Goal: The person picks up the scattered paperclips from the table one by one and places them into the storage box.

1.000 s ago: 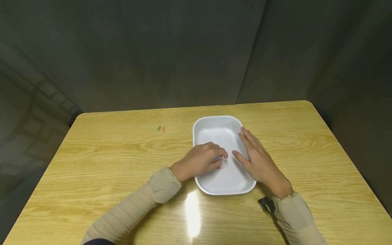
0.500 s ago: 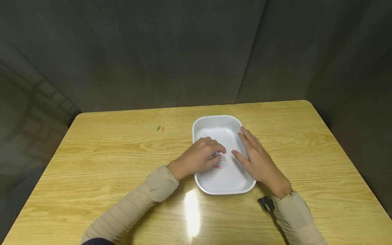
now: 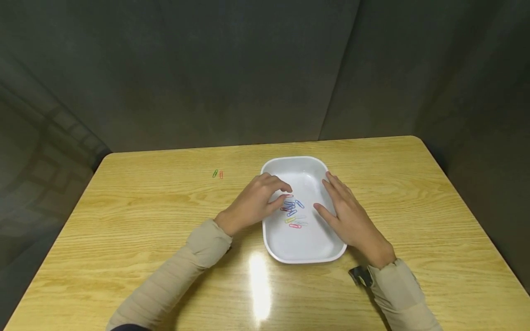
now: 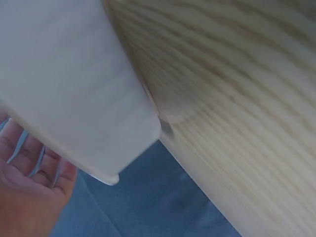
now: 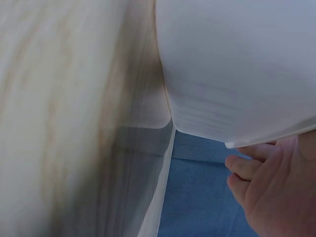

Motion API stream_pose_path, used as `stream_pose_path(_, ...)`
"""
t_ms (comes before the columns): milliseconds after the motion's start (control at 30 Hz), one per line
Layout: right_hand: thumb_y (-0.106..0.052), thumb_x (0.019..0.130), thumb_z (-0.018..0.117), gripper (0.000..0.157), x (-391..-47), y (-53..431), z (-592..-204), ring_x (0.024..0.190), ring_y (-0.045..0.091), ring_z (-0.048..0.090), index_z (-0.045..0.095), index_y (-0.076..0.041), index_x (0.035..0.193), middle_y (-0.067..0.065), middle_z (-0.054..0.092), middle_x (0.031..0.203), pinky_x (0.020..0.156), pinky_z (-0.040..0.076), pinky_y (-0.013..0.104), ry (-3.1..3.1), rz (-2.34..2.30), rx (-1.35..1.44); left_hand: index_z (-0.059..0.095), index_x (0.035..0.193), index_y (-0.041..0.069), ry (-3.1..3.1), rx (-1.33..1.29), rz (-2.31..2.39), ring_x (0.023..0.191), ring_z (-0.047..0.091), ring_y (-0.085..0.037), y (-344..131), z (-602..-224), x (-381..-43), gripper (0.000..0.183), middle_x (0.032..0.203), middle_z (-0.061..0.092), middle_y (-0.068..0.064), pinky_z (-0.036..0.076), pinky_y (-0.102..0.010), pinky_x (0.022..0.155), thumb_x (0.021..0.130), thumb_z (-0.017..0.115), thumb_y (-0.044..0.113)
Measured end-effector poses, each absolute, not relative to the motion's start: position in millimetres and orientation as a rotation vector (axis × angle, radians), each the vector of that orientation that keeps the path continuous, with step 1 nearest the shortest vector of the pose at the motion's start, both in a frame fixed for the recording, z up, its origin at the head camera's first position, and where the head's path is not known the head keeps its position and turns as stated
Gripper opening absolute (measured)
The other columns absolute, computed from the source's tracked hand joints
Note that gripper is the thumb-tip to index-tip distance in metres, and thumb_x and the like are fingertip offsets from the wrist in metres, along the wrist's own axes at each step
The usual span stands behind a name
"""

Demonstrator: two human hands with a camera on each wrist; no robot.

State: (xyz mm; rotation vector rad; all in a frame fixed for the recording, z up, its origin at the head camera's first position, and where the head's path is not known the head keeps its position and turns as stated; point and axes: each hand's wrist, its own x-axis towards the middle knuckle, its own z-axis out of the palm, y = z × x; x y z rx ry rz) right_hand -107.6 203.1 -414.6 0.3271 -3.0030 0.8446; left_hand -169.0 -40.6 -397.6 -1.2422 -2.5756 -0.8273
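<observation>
In the head view, a white tray (image 3: 304,250) holds loose paper clips. Blue paper clips (image 3: 291,207) are bunched left of its middle, with a yellow paper clip (image 3: 290,220) and a pink paper clip (image 3: 295,226) nearer me. My left hand (image 3: 256,200) reaches over the left rim, thumb and forefinger bent and a little apart. Right at the thumb tip is a red paper clip (image 3: 290,196); no grip on it is plain. On the right rim rests my right hand (image 3: 352,218), its fingers extended. The left wrist view shows the tray's outer wall (image 4: 74,89) hiding the left fingertips.
A green paper clip (image 3: 215,173) and a red-pink paper clip (image 3: 221,174) lie side by side on the wooden table (image 3: 165,202), left of the tray. Dark cloth (image 3: 248,73) hangs behind the table. A black strap (image 3: 360,276) sticks out by the right sleeve.
My left hand has drawn back left and away from me, uncovering the blue, yellow and pink paper clips in the tray. The right hand has stayed on the rim.
</observation>
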Motion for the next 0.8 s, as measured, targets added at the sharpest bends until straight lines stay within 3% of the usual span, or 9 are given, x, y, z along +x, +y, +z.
stream_pose_path(300, -0.039, 0.101, 0.053, 0.072, -107, 202, -413, 0.153, 0.040, 0.013, 0.028, 0.003, 0.153, 0.014, 0.012, 0.167, 0.120, 0.017, 0.060, -3.021, 0.856, 0.308, 0.072, 0.105, 0.010, -2.558, -1.164, -0.848, 0.095, 0.060, -0.019, -53, -398, -173, 0.016, 0.101, 0.072, -0.003, 0.050, -0.033, 0.086, 0.090, 0.067, 0.006)
stream_pose_path(533, -0.039, 0.101, 0.054, 0.073, -106, 202, -413, 0.153, 0.040, 0.013, 0.027, 0.003, 0.154, 0.015, 0.012, 0.167, 0.120, 0.017, 0.060, -3.026, 0.858, 0.293, 0.067, 0.116, 0.003, -2.528, -1.089, -0.914, 0.088, 0.056, -0.022, -67, -400, -179, 0.024, 0.106, 0.071, -0.010, 0.047, -0.033, 0.079, 0.093, 0.064, 0.007)
stream_pose_path(800, -0.040, 0.101, 0.053, 0.073, -107, 202, -413, 0.153, 0.039, 0.012, 0.026, 0.003, 0.154, 0.014, 0.011, 0.167, 0.121, 0.017, 0.060, -3.034, 0.860, 0.284, 0.062, 0.127, 0.005, -2.607, -0.965, -0.889, 0.098, 0.058, -0.025, -83, -405, -186, 0.032, 0.106, 0.067, -0.010, 0.050, -0.037, 0.082, 0.095, 0.063, 0.011)
